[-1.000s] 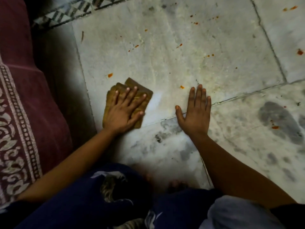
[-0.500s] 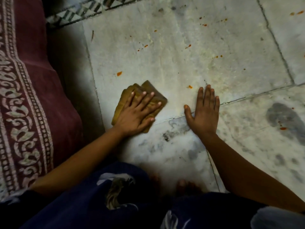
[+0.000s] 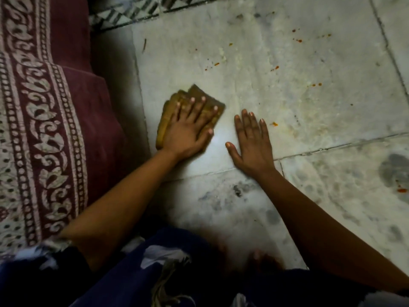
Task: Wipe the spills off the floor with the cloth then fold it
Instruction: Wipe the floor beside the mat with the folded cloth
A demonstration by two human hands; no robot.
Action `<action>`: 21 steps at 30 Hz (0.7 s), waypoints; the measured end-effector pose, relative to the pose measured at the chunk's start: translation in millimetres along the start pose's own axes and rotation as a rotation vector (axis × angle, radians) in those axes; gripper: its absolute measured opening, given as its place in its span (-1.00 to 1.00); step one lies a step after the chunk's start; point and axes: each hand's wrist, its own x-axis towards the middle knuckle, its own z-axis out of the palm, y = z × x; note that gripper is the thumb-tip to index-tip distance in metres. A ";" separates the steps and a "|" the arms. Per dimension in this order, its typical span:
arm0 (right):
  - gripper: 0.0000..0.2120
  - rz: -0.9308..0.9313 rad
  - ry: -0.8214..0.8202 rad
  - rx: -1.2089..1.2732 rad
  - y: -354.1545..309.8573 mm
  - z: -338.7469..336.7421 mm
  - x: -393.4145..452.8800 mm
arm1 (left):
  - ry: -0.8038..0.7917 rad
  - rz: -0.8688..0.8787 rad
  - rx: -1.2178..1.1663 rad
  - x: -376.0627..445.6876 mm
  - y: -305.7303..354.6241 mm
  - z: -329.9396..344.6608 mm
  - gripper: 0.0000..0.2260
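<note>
A folded mustard-brown cloth (image 3: 195, 93) lies on the pale marble floor (image 3: 287, 103). My left hand (image 3: 188, 127) presses flat on the cloth with its fingers spread and covers most of it. To its right, my right hand (image 3: 252, 140) rests palm down on the bare floor, holding nothing. Small orange spills dot the tile: one speck (image 3: 274, 124) just right of my right fingers, others farther off (image 3: 275, 68) (image 3: 216, 64). A red drop (image 3: 401, 190) sits at the far right.
A maroon patterned rug (image 3: 44, 129) runs along the left, close to the cloth. A black-and-white border strip (image 3: 132, 12) crosses the top. Dark grey smudges (image 3: 396, 171) mark the nearer tile. My knees in dark blue fabric (image 3: 155, 273) fill the bottom.
My left hand has slid the cloth forward over an orange spot that lay beyond it. My right hand has shifted left, so the small orange speck is now to its right.
</note>
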 end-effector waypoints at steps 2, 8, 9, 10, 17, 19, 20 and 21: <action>-0.34 -0.002 0.008 0.003 0.0 5.0 -0.2 | 0.006 0.038 -0.012 -31.6 -9.1 5.7 -0.50; -0.33 -0.005 0.019 -0.001 1.3 7.1 1.7 | 0.076 -0.385 -0.119 -0.1 -53.0 -2.3 -0.50; -0.33 -0.005 0.024 0.000 1.4 7.2 2.0 | 0.089 -0.438 -0.137 18.7 -53.8 -4.8 -0.51; -0.33 -0.004 0.032 0.004 1.1 7.1 1.9 | 0.086 -0.466 -0.142 36.0 -52.2 -7.2 -0.51; -0.33 0.002 0.023 0.027 1.4 4.7 1.8 | 0.021 -0.036 -0.041 11.3 7.9 1.1 -0.49; -0.33 -0.001 0.036 0.040 2.2 6.4 2.3 | 0.011 0.038 -0.036 -21.9 -1.4 6.7 -0.50; -0.33 -0.006 0.038 0.041 2.4 7.3 2.3 | 0.010 0.022 -0.029 -31.2 -13.2 6.0 -0.49; -0.33 -0.011 0.040 0.040 2.6 7.7 2.2 | 0.013 -0.030 -0.010 -32.6 -27.2 4.0 -0.48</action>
